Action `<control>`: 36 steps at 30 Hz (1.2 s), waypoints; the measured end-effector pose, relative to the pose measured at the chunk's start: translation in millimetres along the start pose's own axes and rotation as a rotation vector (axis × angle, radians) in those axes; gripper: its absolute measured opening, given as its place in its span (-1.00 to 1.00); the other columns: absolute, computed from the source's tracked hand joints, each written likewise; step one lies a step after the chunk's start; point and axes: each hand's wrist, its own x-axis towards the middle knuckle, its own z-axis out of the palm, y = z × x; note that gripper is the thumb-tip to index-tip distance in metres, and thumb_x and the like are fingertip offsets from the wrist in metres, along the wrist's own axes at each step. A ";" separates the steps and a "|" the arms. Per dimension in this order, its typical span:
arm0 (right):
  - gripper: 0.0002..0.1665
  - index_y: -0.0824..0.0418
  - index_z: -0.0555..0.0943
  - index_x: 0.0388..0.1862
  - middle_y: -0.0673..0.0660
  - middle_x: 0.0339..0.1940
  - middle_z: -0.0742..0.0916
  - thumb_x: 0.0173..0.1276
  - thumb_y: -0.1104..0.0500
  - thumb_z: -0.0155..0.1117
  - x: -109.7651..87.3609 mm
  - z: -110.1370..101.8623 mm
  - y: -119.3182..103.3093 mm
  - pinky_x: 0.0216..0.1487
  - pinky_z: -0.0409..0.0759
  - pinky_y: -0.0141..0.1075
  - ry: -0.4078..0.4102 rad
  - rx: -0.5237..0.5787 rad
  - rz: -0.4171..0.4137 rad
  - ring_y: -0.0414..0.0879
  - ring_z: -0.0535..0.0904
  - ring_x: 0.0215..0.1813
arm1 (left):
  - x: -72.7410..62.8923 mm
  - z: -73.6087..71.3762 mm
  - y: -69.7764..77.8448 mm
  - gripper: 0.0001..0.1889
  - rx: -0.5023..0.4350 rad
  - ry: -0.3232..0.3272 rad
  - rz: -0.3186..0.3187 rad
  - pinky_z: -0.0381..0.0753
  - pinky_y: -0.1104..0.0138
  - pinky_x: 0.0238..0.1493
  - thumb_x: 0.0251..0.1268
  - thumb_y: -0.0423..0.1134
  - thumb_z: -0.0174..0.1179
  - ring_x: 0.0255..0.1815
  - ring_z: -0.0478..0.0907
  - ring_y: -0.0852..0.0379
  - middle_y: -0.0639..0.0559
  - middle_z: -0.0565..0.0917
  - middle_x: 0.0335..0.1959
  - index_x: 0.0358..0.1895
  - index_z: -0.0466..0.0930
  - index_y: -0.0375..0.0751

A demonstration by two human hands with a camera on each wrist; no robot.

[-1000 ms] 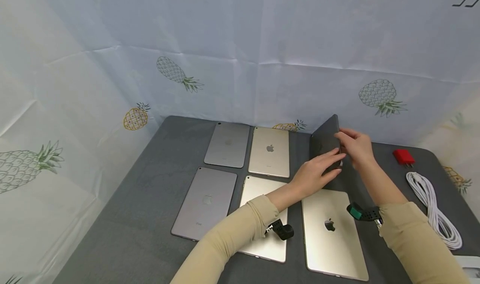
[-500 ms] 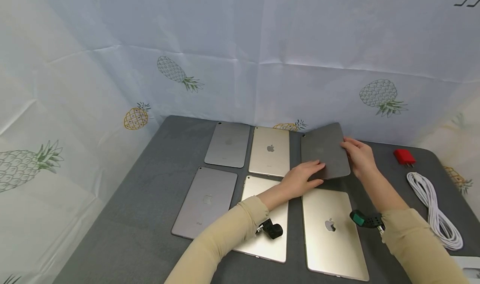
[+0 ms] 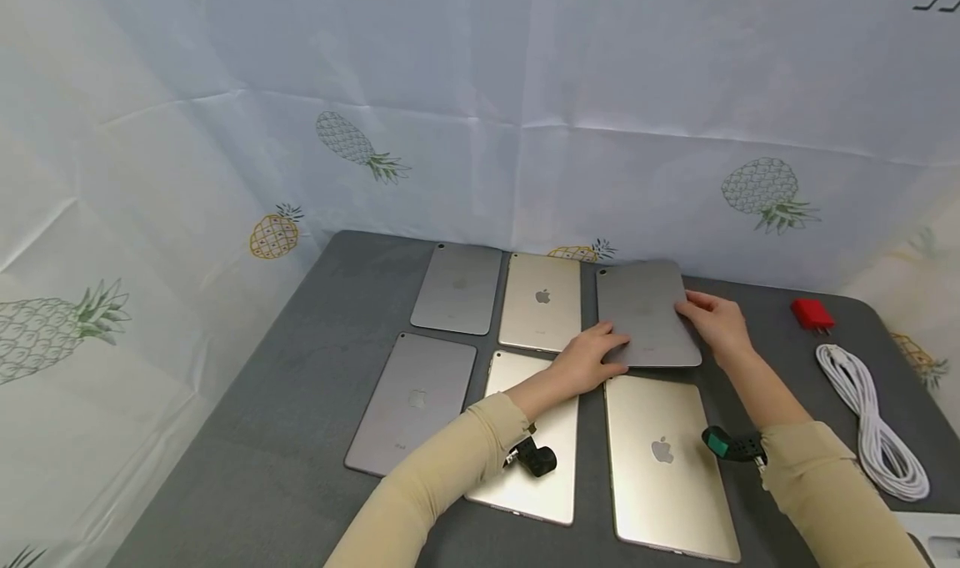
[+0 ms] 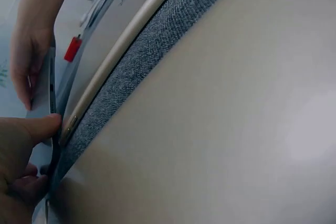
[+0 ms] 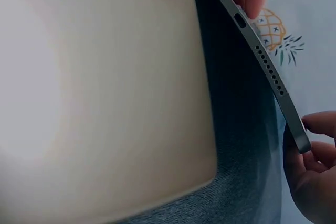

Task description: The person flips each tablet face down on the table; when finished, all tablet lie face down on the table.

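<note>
A dark grey tablet (image 3: 643,309), back side up, lies almost flat at the back right of the table. Its right edge is pinched by my right hand (image 3: 717,326). At its lower left corner my left hand (image 3: 581,363) has the thumb along the bottom edge and the fingers over the back. In the right wrist view the bottom edge of the grey tablet (image 5: 270,72) shows a charging port and speaker holes, tilted up on the right hand's side. Directly in front lies a gold tablet (image 3: 667,468); another gold tablet (image 3: 551,476) is partly under my left forearm.
Two grey tablets, one behind (image 3: 457,289) and one in front (image 3: 412,401), lie to the left. A gold tablet (image 3: 541,301) sits between the back ones. On the right are a red charger (image 3: 812,313), a coiled white cable (image 3: 873,422) and a white object (image 3: 918,525). Pineapple-print cloth (image 3: 600,67) hangs behind.
The grey tablet has come down from standing on edge to nearly flat, its back now facing up. My left hand has shifted left and down; my right hand has lowered with its edge.
</note>
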 end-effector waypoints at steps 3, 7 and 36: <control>-0.25 0.37 0.24 0.47 0.47 0.40 0.35 0.50 -0.09 0.05 0.6 1.5 4.3 0.29 0.31 0.18 0.005 -0.040 0.022 0.38 0.24 0.39 | -1.6 0.2 -0.6 -0.51 -0.021 0.013 -0.014 0.23 0.30 0.39 0.38 -0.11 0.22 0.48 0.17 -0.05 -0.22 0.31 0.43 0.33 0.47 -0.14; -0.24 0.36 0.27 0.45 0.48 0.39 0.36 0.49 -0.12 0.05 1.1 3.0 11.0 0.28 0.30 0.22 0.001 -0.109 0.041 0.40 0.23 0.39 | -3.0 1.1 -1.2 -0.50 -0.047 0.010 -0.050 0.25 0.23 0.39 0.38 -0.09 0.22 0.49 0.15 -0.09 -0.25 0.27 0.44 0.33 0.47 -0.14; -0.36 0.51 0.36 0.33 0.53 0.20 0.51 0.50 0.04 0.04 -4.6 12.1 11.4 0.13 0.40 0.24 0.021 -0.372 -0.122 0.45 0.35 0.22 | -2.8 -2.6 -4.9 -0.51 -0.010 -0.021 -0.066 0.25 0.25 0.38 0.38 -0.10 0.22 0.48 0.16 -0.06 -0.27 0.27 0.44 0.32 0.47 -0.18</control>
